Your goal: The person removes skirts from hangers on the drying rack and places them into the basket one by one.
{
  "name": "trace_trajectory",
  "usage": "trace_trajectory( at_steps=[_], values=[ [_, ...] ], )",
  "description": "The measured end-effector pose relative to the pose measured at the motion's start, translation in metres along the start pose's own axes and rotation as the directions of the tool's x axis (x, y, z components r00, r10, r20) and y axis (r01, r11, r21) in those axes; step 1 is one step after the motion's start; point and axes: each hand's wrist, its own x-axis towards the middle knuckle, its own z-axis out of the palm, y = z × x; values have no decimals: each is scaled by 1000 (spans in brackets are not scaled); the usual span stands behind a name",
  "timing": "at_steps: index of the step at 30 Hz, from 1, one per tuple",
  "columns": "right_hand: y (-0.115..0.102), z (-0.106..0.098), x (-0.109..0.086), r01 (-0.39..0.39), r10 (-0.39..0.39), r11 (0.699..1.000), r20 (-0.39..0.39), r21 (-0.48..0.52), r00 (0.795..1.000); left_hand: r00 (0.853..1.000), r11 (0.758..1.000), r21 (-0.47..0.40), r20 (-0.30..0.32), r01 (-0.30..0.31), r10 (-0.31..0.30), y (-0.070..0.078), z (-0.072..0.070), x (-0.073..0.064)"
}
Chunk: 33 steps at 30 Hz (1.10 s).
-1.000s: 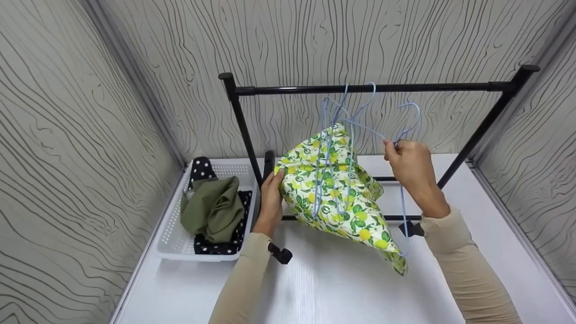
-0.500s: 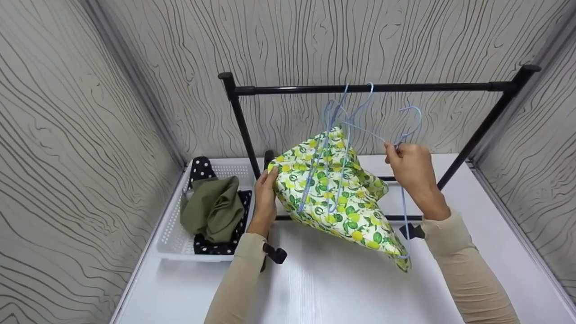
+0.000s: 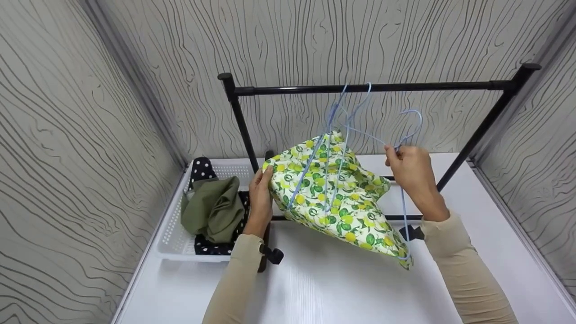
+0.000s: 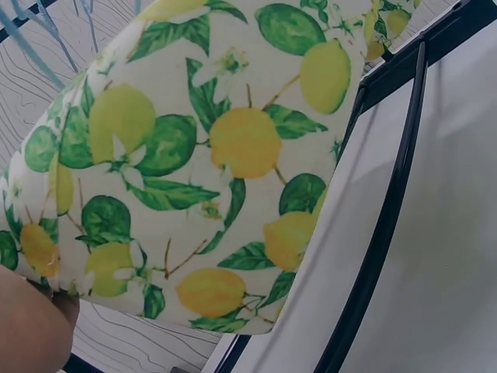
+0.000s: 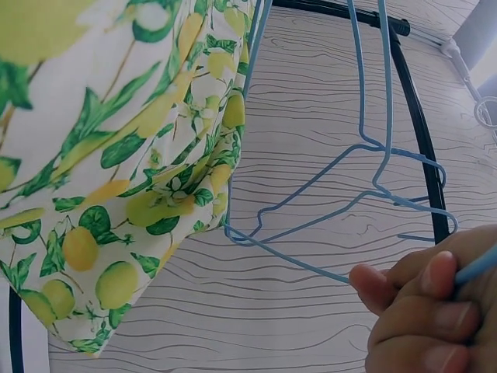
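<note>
A lemon-print cloth (image 3: 335, 193) is draped over a light blue wire hanger (image 3: 407, 130), held in front of a black rack. My right hand (image 3: 407, 166) pinches that hanger just below its hook. My left hand (image 3: 261, 191) grips the cloth's left edge. The left wrist view is filled by the lemon-print cloth (image 4: 202, 163). In the right wrist view my right hand's fingers (image 5: 419, 295) close on the blue hanger wire (image 5: 295, 260), with the cloth (image 5: 116, 155) to the left. Two more blue hangers (image 3: 348, 101) hang on the rack's top bar (image 3: 427, 85).
A white basket (image 3: 173, 240) at the left holds an olive garment (image 3: 213, 209) over a black polka-dot one (image 3: 202, 168). The rack's base bars and black feet (image 3: 274, 255) rest on the white table (image 3: 333, 288). Patterned walls close in on three sides.
My left hand has pulled the cloth's edge up and to the left, spreading the cloth wider over the hanger. My right hand has hardly moved.
</note>
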Motion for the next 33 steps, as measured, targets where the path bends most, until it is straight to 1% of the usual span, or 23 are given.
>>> trace_trajectory(
  at_steps=[3, 5, 8, 10, 12, 14, 15, 17, 19, 21, 22, 24, 25, 26, 31, 33],
  values=[
    [2, 0, 0, 0, 0, 1000, -1, 4, 1000, 999, 999, -7, -8, -32, 32, 1, -2, 0],
    [3, 0, -1, -7, 7, 1000, 1, 9, 1000, 998, 998, 10, -24, -55, 55, 2, -4, 1],
    [4, -1, -1, -20, 20, 1000, 10, 8, 1000, 996, 996, 21, -24, -82, 82, 4, -8, 2],
    [5, -2, -2, -29, 28, 1000, 18, 6, 999, 997, 997, 7, -10, -82, 82, 7, -10, 3],
    [6, -2, -2, -35, 35, 999, 28, 5, 999, 999, 999, -2, -15, -51, 51, 11, -12, 3],
    [7, -2, -3, -33, 33, 999, 36, 12, 999, 999, 1000, 1, -33, -16, 17, 15, -14, 3],
    [7, -2, -2, -32, 31, 999, 37, 10, 999, 999, 1000, 6, -36, -22, 23, 17, -14, 4],
    [8, -2, -2, -25, 25, 1000, 34, 6, 999, 999, 999, 46, -43, -28, 30, 21, -14, 5],
    [8, -1, -2, -18, 18, 1000, 28, -1, 999, 997, 995, 72, -16, -70, 72, 23, -13, 5],
    [8, -1, -2, -16, 16, 1000, 22, -13, 1000, 992, 986, 105, 23, -127, 125, 25, -12, 4],
    [8, -1, -2, -16, 16, 1000, 20, -17, 1000, 991, 983, 123, 34, -133, 130, 26, -12, 2],
    [8, -2, -3, -24, 25, 999, 21, -21, 999, 986, 979, 124, 52, -162, 157, 28, -12, 2],
    [9, -3, -3, -28, 28, 999, 21, -24, 999, 984, 977, 123, 51, -173, 168, 30, -12, 2],
    [9, -4, -3, -31, 32, 999, 21, -27, 999, 983, 977, 113, 50, -181, 176, 31, -12, 2],
    [10, -9, -2, -55, 55, 997, 14, -48, 998, 972, 973, 9, 46, -230, 229, 43, -15, 7],
    [11, -11, -1, -68, 69, 996, 8, -58, 998, 968, 969, -9, 46, -248, 248, 48, -17, 9]
  ],
)
